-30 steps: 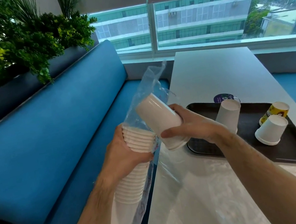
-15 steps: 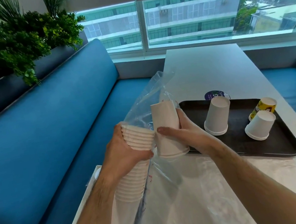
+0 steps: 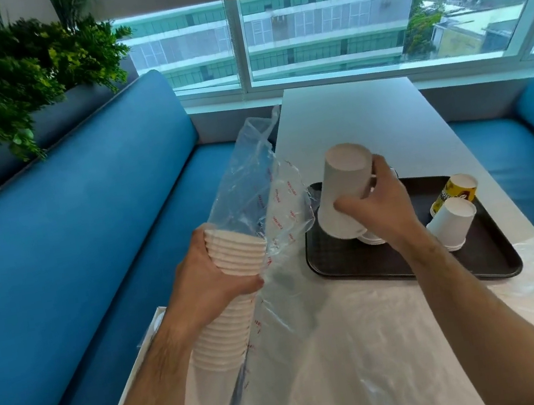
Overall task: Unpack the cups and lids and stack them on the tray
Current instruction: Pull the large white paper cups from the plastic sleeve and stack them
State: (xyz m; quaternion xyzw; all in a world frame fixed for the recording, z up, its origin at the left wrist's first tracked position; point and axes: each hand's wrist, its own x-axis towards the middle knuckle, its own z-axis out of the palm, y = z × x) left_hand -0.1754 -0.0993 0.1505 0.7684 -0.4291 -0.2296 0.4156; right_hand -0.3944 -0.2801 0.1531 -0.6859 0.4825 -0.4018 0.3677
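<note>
The right hand (image 3: 385,210), gripping an inverted white paper cup (image 3: 343,191), is now carrying it from the clear plastic sleeve (image 3: 257,190) over the dark tray (image 3: 340,260) at frame centre; stacking is imminent while the left hand (image 3: 207,277) is gripping the remaining white cup stack (image 3: 232,256).

Two bare forearms with fine hair, no sleeves, hands (image 3: 382,209) without rings or watch

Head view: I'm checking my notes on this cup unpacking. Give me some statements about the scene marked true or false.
1. The right hand holds an upside-down white cup over the tray. True.
2. The left hand is empty. False: it grips the stack of cups in the plastic sleeve.
3. A yellow cup is on the tray. True.
4. The tray is blue. False: it is dark.
</note>
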